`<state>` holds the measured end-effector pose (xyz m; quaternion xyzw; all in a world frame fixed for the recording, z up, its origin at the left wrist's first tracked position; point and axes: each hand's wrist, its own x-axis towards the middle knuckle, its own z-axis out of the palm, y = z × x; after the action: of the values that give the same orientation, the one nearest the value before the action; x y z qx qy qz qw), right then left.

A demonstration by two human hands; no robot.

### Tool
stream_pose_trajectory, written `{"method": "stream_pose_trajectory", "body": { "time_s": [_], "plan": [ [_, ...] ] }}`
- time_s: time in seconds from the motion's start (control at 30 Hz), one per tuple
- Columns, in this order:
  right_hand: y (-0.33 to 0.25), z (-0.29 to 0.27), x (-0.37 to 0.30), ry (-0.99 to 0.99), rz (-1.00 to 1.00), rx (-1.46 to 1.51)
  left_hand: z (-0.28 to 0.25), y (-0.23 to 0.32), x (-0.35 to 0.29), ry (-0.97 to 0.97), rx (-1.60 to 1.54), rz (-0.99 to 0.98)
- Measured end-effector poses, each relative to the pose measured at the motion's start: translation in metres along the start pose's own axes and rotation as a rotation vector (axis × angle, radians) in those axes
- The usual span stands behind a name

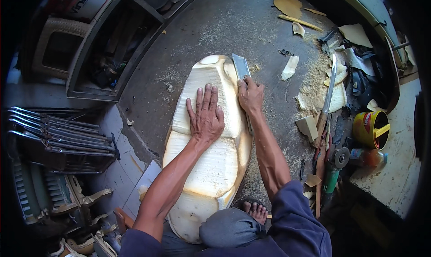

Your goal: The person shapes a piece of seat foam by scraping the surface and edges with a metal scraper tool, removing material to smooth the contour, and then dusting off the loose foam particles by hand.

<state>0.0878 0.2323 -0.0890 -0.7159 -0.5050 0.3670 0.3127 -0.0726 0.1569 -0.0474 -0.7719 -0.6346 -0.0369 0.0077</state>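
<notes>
A long cream foam seat cushion [211, 163] lies on the concrete floor in front of me. My left hand [205, 114] presses flat on its upper middle, fingers spread. My right hand [249, 94] grips a flat metal blade [241, 67] at the cushion's upper right edge, the blade pointing away from me along the foam's side. My bare foot [256, 210] rests by the cushion's near end.
Foam scraps [290, 67] and dust lie to the right. A long saw blade [329, 92], an angle grinder [336, 165], a yellow can [371, 128] and a bottle [367, 157] sit at right. Stacked folding chairs [63, 131] stand left, a metal shelf frame [110, 46] upper left.
</notes>
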Motion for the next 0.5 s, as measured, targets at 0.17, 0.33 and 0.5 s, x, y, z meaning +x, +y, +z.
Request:
{"method": "stream_pose_trajectory", "body": {
  "time_s": [0.17,0.33,0.5],
  "plan": [
    [0.009,-0.016,-0.177,-0.020,-0.297,0.215,-0.015,-0.018,-0.001,0.026,0.102,-0.019],
    [0.005,-0.010,-0.041,0.046,-0.147,0.127,-0.006,0.003,0.006,0.002,0.031,-0.003],
    [0.009,0.006,-0.066,0.027,-0.174,0.176,0.000,-0.014,-0.002,0.012,0.045,-0.027]
  ]
}}
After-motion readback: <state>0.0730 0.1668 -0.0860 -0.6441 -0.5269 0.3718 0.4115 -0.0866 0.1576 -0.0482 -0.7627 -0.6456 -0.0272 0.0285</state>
